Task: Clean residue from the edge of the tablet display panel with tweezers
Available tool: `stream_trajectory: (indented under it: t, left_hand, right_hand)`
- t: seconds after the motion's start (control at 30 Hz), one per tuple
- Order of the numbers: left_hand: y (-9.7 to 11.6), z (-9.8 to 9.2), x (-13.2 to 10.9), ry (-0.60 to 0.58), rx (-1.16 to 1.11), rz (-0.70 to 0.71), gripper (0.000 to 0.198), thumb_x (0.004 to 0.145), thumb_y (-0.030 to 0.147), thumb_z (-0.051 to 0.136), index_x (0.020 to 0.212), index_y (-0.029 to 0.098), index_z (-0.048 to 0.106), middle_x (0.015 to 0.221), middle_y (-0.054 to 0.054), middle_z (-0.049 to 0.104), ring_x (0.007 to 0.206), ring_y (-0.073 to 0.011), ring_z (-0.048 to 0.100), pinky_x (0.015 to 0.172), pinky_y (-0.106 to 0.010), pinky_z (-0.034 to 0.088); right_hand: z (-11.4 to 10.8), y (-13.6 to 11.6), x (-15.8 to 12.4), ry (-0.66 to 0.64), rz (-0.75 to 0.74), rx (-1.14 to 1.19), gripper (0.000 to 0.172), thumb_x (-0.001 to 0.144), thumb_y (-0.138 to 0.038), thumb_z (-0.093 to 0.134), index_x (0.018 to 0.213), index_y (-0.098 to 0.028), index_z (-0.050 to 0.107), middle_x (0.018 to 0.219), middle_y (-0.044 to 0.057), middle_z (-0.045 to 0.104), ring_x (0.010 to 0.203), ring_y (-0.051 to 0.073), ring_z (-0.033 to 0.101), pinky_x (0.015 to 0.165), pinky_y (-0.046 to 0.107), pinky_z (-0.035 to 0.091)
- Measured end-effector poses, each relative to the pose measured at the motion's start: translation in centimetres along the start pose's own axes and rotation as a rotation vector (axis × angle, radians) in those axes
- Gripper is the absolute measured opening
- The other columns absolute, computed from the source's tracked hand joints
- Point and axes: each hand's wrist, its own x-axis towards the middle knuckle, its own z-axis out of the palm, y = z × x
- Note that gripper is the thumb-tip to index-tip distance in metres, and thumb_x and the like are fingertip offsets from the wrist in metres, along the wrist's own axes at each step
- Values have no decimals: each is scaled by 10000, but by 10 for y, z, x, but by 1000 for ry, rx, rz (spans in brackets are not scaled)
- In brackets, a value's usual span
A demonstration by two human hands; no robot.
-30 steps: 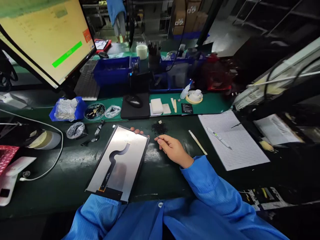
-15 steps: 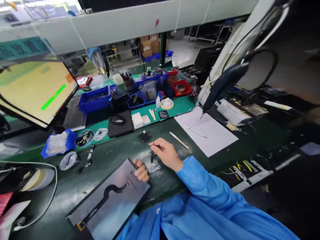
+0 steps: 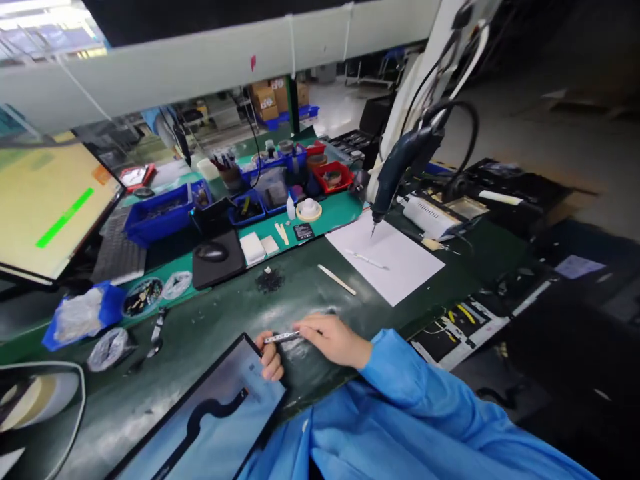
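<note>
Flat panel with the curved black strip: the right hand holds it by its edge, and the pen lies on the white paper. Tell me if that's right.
Not quite. The head view shows the left hand, not the right hand, holding the flat panel by its edge. The pen does lie on the white paper.

The left hand (image 3: 271, 359) is held with its fingers (image 3: 273, 368) curled; near it, the right hand (image 3: 333, 339) is pinched, its sleeved forearm (image 3: 417, 377) extended from lower right.
</note>
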Motion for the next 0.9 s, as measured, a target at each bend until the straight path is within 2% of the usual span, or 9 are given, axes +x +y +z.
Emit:
stream_trajectory:
  t: [0.07, 0.17, 0.27, 0.4, 0.5, 0.6, 0.73, 0.83, 0.9]
  left_hand:
    - [8, -4, -7, -1, -1, 5, 328, 935, 326, 448, 1050, 337, 755, 508, 26, 288, 346, -107, 352, 427, -268, 428]
    - [25, -10, -19, 47, 22, -31, 404, 964, 271, 380, 1193, 320, 709, 556, 16, 373, 419, -120, 467, 468, -268, 469]
    - [40, -11, -25, 40, 55, -92, 395, 931, 220, 410, 1168, 301, 716, 497, 23, 381, 384, -129, 473, 465, -287, 486]
    - [51, 5, -27, 106, 116, -144, 267, 901, 207, 484, 1034, 257, 711, 456, 35, 361, 362, -118, 455, 459, -280, 475]
    - [53, 28, -29, 221, 181, -130, 219, 744, 156, 675, 959, 199, 678, 475, 37, 412, 368, -106, 449, 442, -239, 442]
    - [52, 53, -29, 368, 255, -134, 226, 706, 206, 730, 897, 127, 639, 485, 21, 440, 374, -88, 428, 401, -183, 368]
    - [49, 85, -23, 535, 382, -176, 256, 794, 324, 696, 786, 93, 586, 474, 9, 431, 380, -48, 346, 380, -144, 274]
    - [47, 105, -17, 697, 639, -203, 293, 814, 377, 628, 743, 108, 535, 479, 29, 388, 420, -38, 333, 414, -141, 281]
    - [48, 116, -13, 718, 745, -218, 239, 785, 331, 592, 720, 115, 513, 498, 29, 396, 442, -38, 348, 429, -144, 297]
  right_hand:
    - [-25, 6, 4, 102, 69, -156, 302, 981, -362, 544, 1142, -219, 756, 1157, 104, 766, 1077, 250, 712, 962, 415, 549]
    - [-65, 23, 15, 283, 249, -470, 269, 932, -302, 601, 1143, -206, 736, 1091, 115, 759, 962, 257, 710, 880, 422, 551]
    - [-92, 38, 27, 252, 409, -711, 269, 855, -299, 710, 1091, -172, 726, 1001, 116, 744, 867, 254, 688, 794, 393, 529]
    - [-103, 41, 37, 90, 603, -680, 106, 823, -303, 733, 855, -204, 708, 768, 38, 707, 663, 203, 626, 654, 342, 467]
    - [-89, 36, 40, 134, 563, -596, 122, 793, -287, 740, 747, -208, 660, 726, 31, 689, 644, 189, 604, 651, 340, 460]
    - [-54, 28, 36, 270, 375, -194, 200, 807, -368, 733, 875, -193, 665, 772, 34, 696, 670, 170, 631, 656, 317, 507]
    - [1, 19, 27, 100, 254, 296, 337, 814, -410, 728, 1050, -177, 667, 818, 33, 717, 670, 161, 684, 635, 294, 558]
    - [25, 19, 22, -15, 211, 258, 230, 867, -378, 685, 986, -182, 705, 817, 43, 746, 734, 182, 721, 715, 316, 576]
    - [29, 21, 19, -52, 205, 220, 204, 883, -361, 674, 984, -189, 718, 834, 44, 763, 760, 191, 733, 742, 323, 580]
